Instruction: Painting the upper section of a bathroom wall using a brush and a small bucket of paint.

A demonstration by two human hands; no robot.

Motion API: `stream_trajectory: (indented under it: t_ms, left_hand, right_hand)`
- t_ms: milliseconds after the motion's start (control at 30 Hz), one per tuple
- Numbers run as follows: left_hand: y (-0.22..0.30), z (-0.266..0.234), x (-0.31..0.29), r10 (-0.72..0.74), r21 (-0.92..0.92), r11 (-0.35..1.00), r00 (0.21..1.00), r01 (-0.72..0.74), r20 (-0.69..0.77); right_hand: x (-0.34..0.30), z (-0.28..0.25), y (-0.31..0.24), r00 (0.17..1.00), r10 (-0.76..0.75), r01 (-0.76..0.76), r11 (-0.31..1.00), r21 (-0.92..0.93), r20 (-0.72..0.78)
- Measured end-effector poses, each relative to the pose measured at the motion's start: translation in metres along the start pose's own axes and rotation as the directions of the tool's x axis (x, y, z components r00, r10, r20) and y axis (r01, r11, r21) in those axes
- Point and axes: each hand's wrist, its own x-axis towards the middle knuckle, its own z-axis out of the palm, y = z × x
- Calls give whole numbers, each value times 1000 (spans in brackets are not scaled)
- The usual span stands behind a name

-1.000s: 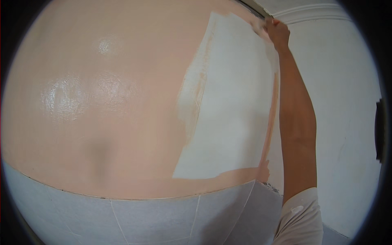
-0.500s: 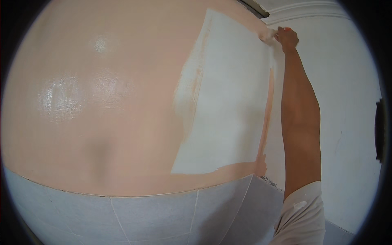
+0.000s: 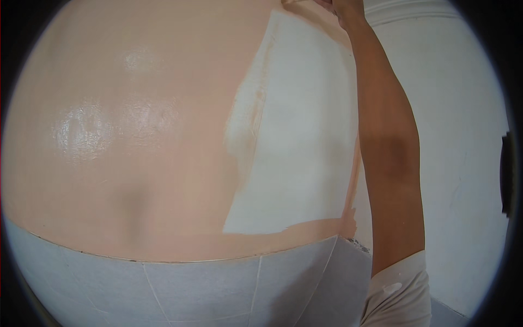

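Note:
My right hand is raised to the upper edge of the view, closed around a paintbrush. Only part of the brush shows; its bristles meet the wall above the top of a bare white patch. Peach paint covers the wall to the left, glossy and wet-looking in places. A narrow peach strip runs down the patch's right side at the corner, and another peach band borders it below. My left hand is out of view.
Grey tiles line the lower wall, with a rough, chipped spot at the corner. To the right stands a white wall under a moulded cornice. A dark object sits at the far right rim.
My right hand has moved up and left with the paintbrush, from the upper right corner to along the top of the white patch. The view has shifted slightly.

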Motion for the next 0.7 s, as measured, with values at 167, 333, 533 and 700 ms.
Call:
stream_trajectory:
  t_ms: [167,333,533,700]
  left_hand:
    - [30,-17,2,29,89,996,999,-31,17]
    - [30,2,-67,37,50,998,999,-38,21]
    - [97,57,-130,114,92,988,988,-124,106]
    - [88,75,-169,420,167,878,890,-448,176]
  right_hand:
    - [25,-84,91,976,193,-194,981,-3,-97]
    - [38,-129,108,989,-101,-36,525,-850,-104]
    - [26,-98,100,947,-310,175,294,-940,79]
    - [-18,-58,-8,998,-32,24,986,-164,-45]
